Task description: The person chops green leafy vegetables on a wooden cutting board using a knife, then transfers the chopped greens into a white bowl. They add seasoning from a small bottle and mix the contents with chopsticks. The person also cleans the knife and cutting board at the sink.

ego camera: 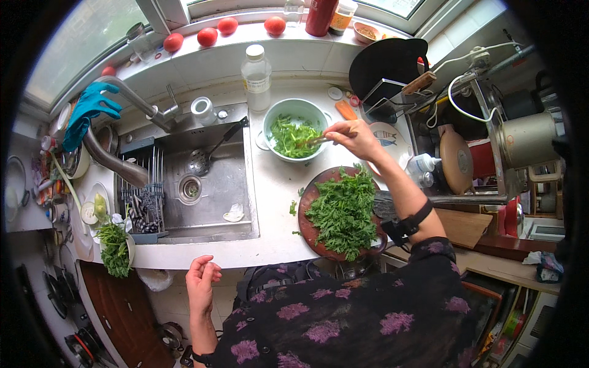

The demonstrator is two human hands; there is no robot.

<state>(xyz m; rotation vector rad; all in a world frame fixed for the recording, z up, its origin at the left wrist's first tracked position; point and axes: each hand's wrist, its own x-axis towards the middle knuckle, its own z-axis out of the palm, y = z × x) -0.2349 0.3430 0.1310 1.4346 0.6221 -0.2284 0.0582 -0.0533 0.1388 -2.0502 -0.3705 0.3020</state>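
My right hand grips chopsticks whose tips reach into a pale green bowl with two handles. Chopped leafy greens lie inside the bowl. Below my right forearm, a heap of whole leafy greens covers most of a round wooden cutting board. A dark cleaver blade shows at the board's right side, partly hidden by my forearm. Over the counter's front edge, my left hand hangs with loosely curled fingers and holds nothing.
Left of the bowl is a steel sink with a slotted ladle in it. A plastic bottle stands behind the bowl. A carrot piece and a fish-patterned plate lie to the right. Tomatoes line the windowsill.
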